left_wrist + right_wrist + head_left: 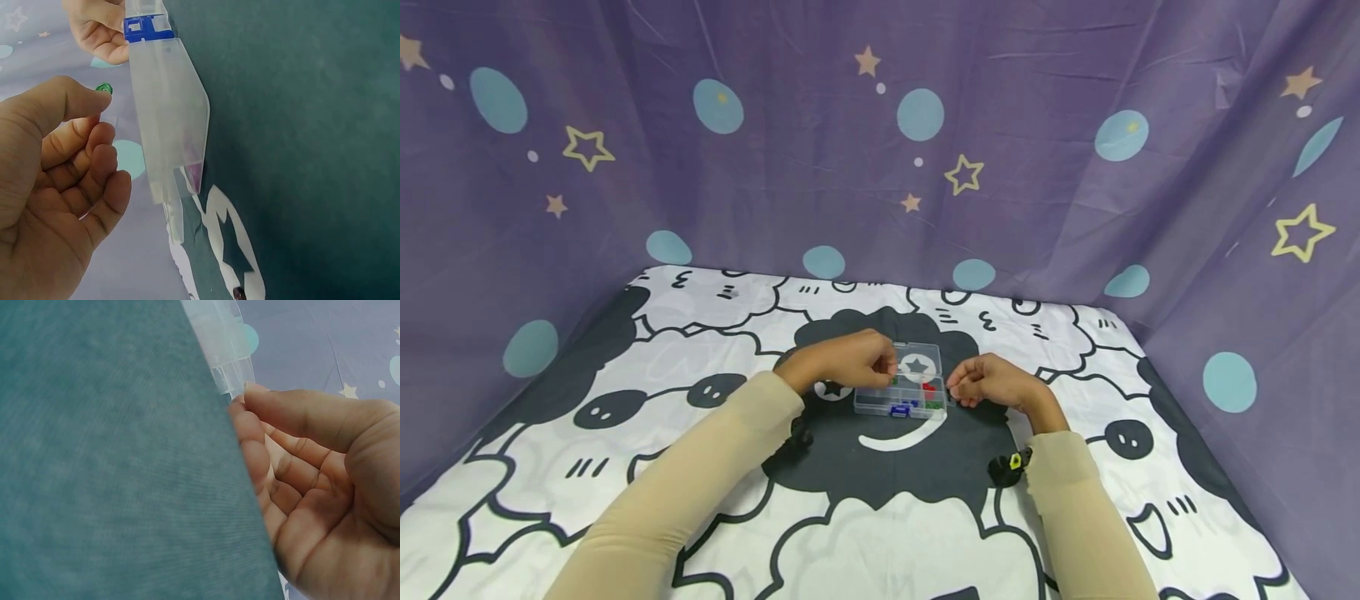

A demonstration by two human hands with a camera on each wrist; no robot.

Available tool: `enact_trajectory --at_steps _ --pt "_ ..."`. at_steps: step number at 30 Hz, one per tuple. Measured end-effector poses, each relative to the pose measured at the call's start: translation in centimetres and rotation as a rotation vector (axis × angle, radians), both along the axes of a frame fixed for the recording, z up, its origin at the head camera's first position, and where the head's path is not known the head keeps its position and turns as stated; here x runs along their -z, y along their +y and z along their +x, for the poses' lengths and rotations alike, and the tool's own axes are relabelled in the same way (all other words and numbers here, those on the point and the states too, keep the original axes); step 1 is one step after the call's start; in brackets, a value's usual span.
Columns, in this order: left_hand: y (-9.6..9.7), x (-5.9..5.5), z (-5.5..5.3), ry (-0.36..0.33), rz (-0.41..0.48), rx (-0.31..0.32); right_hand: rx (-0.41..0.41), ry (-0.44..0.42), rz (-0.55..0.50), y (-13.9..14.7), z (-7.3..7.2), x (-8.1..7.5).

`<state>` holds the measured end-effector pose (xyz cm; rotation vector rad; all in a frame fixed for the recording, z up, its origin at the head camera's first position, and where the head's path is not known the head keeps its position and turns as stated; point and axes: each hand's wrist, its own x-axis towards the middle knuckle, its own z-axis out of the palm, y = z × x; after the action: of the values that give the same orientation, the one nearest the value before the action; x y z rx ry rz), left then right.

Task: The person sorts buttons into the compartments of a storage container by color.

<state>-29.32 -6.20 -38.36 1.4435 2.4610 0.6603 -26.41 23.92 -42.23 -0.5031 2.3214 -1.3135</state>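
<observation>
A clear compartment box (868, 408) with a blue latch (900, 412) lies on the dark patch of the cloth, its clear lid (916, 353) raised at the back. Red pieces (928, 390), green pieces (934, 406) and blue pieces (913, 403) show in its compartments. Over the box's left side, my left hand (853, 358) pinches a small round green button (105, 88) between thumb and forefinger. My right hand (996, 383) grips the box's right edge with thumb and fingertips, its other fingers curled in.
A black-and-white cartoon cloth (880, 550) covers the surface. Behind and at both sides hangs a purple curtain (820, 183) with stars and dots. Black wrist gear (1006, 469) sits under the right sleeve. A small dark red piece (239, 292) lies near the printed star.
</observation>
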Motion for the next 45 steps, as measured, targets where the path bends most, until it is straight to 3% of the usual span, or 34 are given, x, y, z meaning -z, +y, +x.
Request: enact_trajectory --at_steps 22,28,45 --pt "3.7 0.3 -0.3 -0.005 0.013 0.041 0.0 -0.014 0.0 0.1 0.0 -0.2" --pt "4.6 0.4 0.1 0.008 -0.032 0.042 -0.001 -0.019 -0.003 0.0 0.1 -0.3" --pt "6.0 0.3 0.8 0.016 -0.051 0.072 0.001 -0.016 0.005 0.0 0.0 -0.3"
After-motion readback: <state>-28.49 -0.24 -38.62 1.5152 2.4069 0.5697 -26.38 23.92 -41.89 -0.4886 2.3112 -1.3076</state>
